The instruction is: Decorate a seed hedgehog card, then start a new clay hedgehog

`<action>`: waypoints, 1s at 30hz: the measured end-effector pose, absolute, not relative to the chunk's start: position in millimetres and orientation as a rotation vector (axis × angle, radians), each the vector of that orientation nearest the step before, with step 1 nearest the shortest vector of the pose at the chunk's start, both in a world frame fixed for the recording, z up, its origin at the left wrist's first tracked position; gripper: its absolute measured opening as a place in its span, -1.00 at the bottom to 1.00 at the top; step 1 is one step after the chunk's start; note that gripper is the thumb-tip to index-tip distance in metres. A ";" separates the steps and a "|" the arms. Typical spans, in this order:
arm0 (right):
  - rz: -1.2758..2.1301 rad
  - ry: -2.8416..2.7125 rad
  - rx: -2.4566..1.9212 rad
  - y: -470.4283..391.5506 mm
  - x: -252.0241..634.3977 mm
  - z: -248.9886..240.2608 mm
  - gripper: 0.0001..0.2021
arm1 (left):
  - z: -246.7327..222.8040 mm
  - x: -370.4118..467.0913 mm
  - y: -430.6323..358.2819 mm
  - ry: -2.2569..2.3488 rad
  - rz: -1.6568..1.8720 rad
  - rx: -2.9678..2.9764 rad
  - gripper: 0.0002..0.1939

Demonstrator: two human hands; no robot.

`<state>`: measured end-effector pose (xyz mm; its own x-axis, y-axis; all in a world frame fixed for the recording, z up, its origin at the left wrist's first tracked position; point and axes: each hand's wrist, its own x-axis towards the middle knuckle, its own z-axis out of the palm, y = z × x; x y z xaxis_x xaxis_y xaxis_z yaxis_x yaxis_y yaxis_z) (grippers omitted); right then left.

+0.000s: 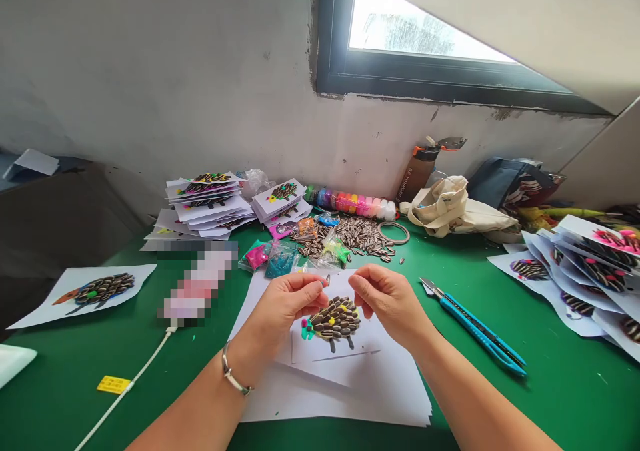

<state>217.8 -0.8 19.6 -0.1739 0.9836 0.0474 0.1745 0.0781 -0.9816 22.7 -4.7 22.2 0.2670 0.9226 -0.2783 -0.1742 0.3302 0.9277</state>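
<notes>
Head cam: the seed hedgehog (336,319) on the top white card (327,344) looks nearly done, I think. Its back is packed w/ striped sunflower seeds, it has a green and pink clay face on the left, a few bright clay dots, and two dark legs under it. The top edge, right below the fingers, seems to be the spot being worked on, so maybe a few seeds or dots are left to add. The left hand (287,304) is pinched shut on something tiny, prob. one seed (327,280), w/ thumb and pointer finger tips together just above the hedgehog's top left. The right hand (387,301) is curled, fingers bent in toward the thumb, just above the top right of the hedgehog; can't tell if it holds anything. Both hands are close together, nearly touching over the card, and the hedgehog sits right under and between them. The card lies on a stack of white paper (350,391) on the green table (550,384). Lots of finished hedgehog cards are piled at the back left (210,198) and at the right (575,278), and one more lies flat far left (95,291). A seed pile (350,234) waits behind the hands, w/ small clay bags (273,258) near it. A blue knife (475,328) lies to the right, apart from the hand.
</notes>
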 end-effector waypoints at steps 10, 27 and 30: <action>1.268 -1.490 -1.169 4.0 220.1 8.3 -0.75 | 20.1 22.1 -2.6 1.046 0.927 0.953 -0.76; 1.047 -1.773 -1.288 5.3 222.3 5.7 -0.80 | 16.8 21.1 -0.2 1.078 0.939 1.007 -0.70; 0.863 -1.904 -1.342 4.6 222.5 8.7 -0.75 | 17.1 20.8 -0.3 1.091 0.958 1.021 -0.68</action>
<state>222.5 4.6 8.7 -0.2686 0.9541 0.1323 0.5292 0.2610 -0.8074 20.8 -0.3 17.1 0.1954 0.9537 -0.2286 -0.1027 0.2517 0.9623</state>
